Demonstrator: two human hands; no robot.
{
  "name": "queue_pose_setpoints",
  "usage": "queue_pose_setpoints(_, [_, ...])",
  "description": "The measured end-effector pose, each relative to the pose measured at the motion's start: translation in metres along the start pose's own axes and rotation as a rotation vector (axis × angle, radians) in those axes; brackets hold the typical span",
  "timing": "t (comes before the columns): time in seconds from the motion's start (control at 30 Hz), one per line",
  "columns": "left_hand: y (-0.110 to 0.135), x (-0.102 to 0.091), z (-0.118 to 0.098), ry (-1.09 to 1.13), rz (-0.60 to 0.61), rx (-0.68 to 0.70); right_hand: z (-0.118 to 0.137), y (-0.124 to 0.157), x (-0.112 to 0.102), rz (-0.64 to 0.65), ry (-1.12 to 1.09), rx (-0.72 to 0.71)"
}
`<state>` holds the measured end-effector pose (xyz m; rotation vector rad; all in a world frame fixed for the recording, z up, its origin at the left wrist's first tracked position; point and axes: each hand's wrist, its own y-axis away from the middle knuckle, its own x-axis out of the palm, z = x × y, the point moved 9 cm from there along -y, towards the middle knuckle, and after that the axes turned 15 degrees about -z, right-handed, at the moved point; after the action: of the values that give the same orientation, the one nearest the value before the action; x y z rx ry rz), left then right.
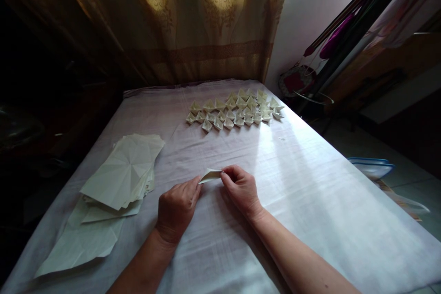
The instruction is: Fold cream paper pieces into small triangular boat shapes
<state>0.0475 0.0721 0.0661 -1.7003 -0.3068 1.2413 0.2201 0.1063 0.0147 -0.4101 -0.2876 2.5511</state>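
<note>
Between my two hands a small folded piece of pale paper (211, 175) is held just over the cloth-covered table. My left hand (178, 205) pinches its left end, and my right hand (241, 188) grips the right end between thumb and fingers. To the left lies a stack of creased paper sheets (120, 172), the top one marked with folds radiating from its centre. Larger flat sheets (82, 239) stick out beneath it. Farther back, several folded paper boats (229, 117) sit close together in rows.
The table (310, 220) has a pale cloth over it. A gold patterned curtain (193, 23) hangs behind its far edge. On the floor at right is a blue-rimmed clear container (372, 167). Poles and hanging cloth (406, 9) lean at the upper right.
</note>
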Motion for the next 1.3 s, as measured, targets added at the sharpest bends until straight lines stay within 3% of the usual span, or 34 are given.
queue_pose_setpoints(0.17, [0.001, 0.0, -0.002, -0.001, 0.013, 0.028, 0.002, 0.0, 0.0, 0.0, 0.013, -0.022])
queue_pose_setpoints(0.4, [0.007, 0.009, 0.005, 0.117, 0.082, -0.096, 0.004, 0.0, 0.0, 0.008, 0.009, -0.036])
queue_pose_setpoints(0.5, [0.011, 0.017, 0.015, 0.163, 0.159, -0.241, 0.004, -0.001, 0.0, 0.004, 0.005, -0.039])
queue_pose_setpoints(0.67, [0.024, 0.034, 0.033, 0.31, 0.359, -0.622, 0.005, -0.001, -0.001, 0.0, -0.001, -0.038])
queue_pose_setpoints(0.83, [0.029, 0.039, 0.036, 0.363, 0.45, -0.787, 0.008, 0.002, 0.0, -0.006, -0.014, -0.087])
queue_pose_setpoints(1.1, [0.029, 0.039, 0.038, 0.265, 0.452, -0.795, 0.036, 0.012, 0.001, 0.009, 0.041, -0.37])
queue_pose_setpoints(1.3, [0.027, 0.036, 0.041, 0.25, 0.405, -0.788, 0.045, 0.019, 0.003, 0.041, 0.054, -0.459])
